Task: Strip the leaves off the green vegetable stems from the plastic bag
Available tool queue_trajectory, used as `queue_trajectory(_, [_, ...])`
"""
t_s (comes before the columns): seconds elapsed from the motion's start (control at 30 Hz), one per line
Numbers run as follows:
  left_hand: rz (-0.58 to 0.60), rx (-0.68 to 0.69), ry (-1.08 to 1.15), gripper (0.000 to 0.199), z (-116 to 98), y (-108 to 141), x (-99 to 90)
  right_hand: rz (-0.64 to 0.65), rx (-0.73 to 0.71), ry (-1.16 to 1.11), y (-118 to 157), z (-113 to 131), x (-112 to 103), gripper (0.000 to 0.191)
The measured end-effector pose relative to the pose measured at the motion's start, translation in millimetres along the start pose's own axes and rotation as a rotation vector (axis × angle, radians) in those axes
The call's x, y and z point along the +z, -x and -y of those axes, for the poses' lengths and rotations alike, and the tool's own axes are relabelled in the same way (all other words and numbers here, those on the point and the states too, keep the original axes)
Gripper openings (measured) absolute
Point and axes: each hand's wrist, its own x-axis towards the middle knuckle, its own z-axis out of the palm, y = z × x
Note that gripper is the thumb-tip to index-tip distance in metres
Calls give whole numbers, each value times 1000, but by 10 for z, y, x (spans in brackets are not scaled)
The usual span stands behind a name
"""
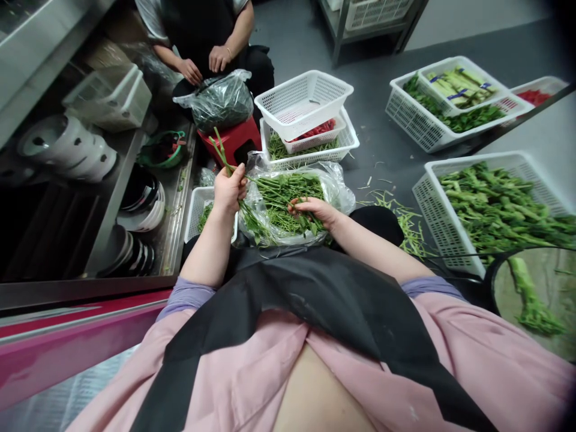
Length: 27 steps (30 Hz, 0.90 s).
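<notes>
Pink shirt [238,372], blk apron [310,288] nearest cam. L hand [230,189] clamped on grn stems [221,150], R hand [317,210] closed w/ leafy bits [314,224], both over greens [279,219] in clear bag [341,191]; grey flr [378,132], wht basket [437,222] R.

The stems [222,153] are looking smooth and matt; the clear bag [336,191] is showing crinkled, glossy plastic; the white baskets [279,123] and red stool [245,143] are displaying smooth plastic; the apron [315,288] is appearing faintly shiny, the shirt [234,384] is looking like matt cloth, and the shelf [54,54] is gleaming as metal
</notes>
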Motion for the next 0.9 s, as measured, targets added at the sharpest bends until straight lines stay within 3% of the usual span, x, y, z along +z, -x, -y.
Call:
queue_trajectory(0.2, [-65, 112, -53, 43, -30, 41, 68, -17, -21, 81, 73, 23, 74, 22])
queue_trajectory(0.37, [-16, 100, -55, 40, -87, 150, 130, -68, -35, 118, 51, 8, 95, 10])
queue_trajectory(0.43, [-16, 99, -53, 39, -135, 220, 158, -143, -9, 80, 18, -16, 53, 8])
queue_trajectory(0.57, [-40, 128, -60, 34, -250, 338, 185, -413, 92, -90, -52, -77, -84, 15])
queue_trajectory(0.63, [9, 112, -64, 35, -254, 345, 184, -456, 131, -198, -64, -81, -103, 13])
queue_trajectory(0.7, [113, 57, -51, 39, -182, 312, 189, -361, 138, -271, -53, -55, -53, 9])
queue_trajectory(0.77, [210, -15, -25, 43, -50, 258, 205, -187, 138, -281, -27, -6, 46, 6])
queue_trajectory(0.9, [264, -118, -9, 48, 196, 172, 237, 74, 202, -253, 34, 79, 203, 9])
